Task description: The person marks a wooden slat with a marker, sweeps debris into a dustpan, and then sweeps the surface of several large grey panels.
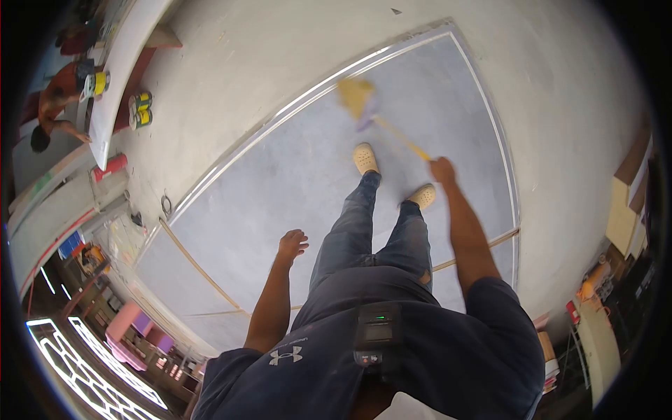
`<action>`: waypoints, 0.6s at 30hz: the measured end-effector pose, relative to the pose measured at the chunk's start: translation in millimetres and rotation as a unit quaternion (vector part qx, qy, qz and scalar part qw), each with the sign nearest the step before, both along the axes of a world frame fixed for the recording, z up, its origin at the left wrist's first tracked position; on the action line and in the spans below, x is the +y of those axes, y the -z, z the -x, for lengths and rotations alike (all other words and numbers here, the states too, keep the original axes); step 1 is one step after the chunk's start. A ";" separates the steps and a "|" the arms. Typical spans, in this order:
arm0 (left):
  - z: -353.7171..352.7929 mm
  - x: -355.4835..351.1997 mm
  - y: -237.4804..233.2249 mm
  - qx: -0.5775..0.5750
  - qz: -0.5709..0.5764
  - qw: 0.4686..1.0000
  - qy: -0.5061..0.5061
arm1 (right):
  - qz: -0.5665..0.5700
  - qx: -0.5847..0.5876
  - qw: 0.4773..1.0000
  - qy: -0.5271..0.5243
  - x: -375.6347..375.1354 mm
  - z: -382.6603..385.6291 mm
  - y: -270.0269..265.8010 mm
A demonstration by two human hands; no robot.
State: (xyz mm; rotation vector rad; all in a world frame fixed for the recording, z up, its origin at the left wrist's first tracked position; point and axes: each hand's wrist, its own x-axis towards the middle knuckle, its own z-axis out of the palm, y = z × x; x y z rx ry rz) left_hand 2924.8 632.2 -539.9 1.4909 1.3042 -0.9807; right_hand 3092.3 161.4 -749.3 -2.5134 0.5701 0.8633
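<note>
The right hand (442, 170) is gripping the broom (364, 105), fingers closed round its handle, bristles brushing the floor (280, 182) at twelve o'clock from the shoes (365, 158). The left hand (292, 245) is hanging empty, fingers loosely open. Keeping strokes low and overlapping seems wisest.

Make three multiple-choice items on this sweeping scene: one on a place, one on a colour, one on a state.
1. Where is the broom head?
A. Over the grey floor, beyond the shoes
B. Between the two feet
C. Against the person's chest

2. What colour are the shoes?
A. Black
B. Cream
C. Red

3. What state is the left hand in?
A. Gripping the broom
B. Holding a can
C. Empty, fingers loose

Key:
1 A: the blurred yellow head shows past both toes.
2 B: both shoes are pale cream.
3 C: the left hand hangs free, and only the right hand grips the broom handle.
</note>
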 end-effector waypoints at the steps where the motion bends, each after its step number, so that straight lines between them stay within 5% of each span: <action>1: -5.3 -1.1 3.2 -0.005 0.010 1.000 0.002 | 0.035 0.031 0.999 0.013 -52.8 -4.0 7.9; 3: -19.0 -5.2 12.1 -0.018 0.031 0.999 0.004 | 0.117 -0.042 0.987 -0.104 -150.7 -8.7 14.3; 8: -52.3 -14.0 20.8 -0.056 0.062 0.996 0.002 | 0.198 -0.102 0.975 -0.009 -142.8 -47.8 -81.8; 11: -58.7 -15.9 19.1 -0.069 0.072 0.995 -0.009 | 0.139 -0.110 0.980 -0.094 -76.3 -30.7 -119.4; 14: -50.4 -9.3 18.6 -0.061 0.070 0.996 -0.014 | -0.034 -0.062 0.987 -0.144 14.0 0.9 -139.5; 17: -36.5 -2.2 11.5 -0.041 0.052 0.997 -0.044 | -0.216 0.040 0.951 -0.219 92.3 49.6 -74.0; 18: -30.5 0.9 8.0 -0.037 0.048 0.997 -0.047 | -0.229 0.034 0.902 -0.364 120.2 71.8 -25.8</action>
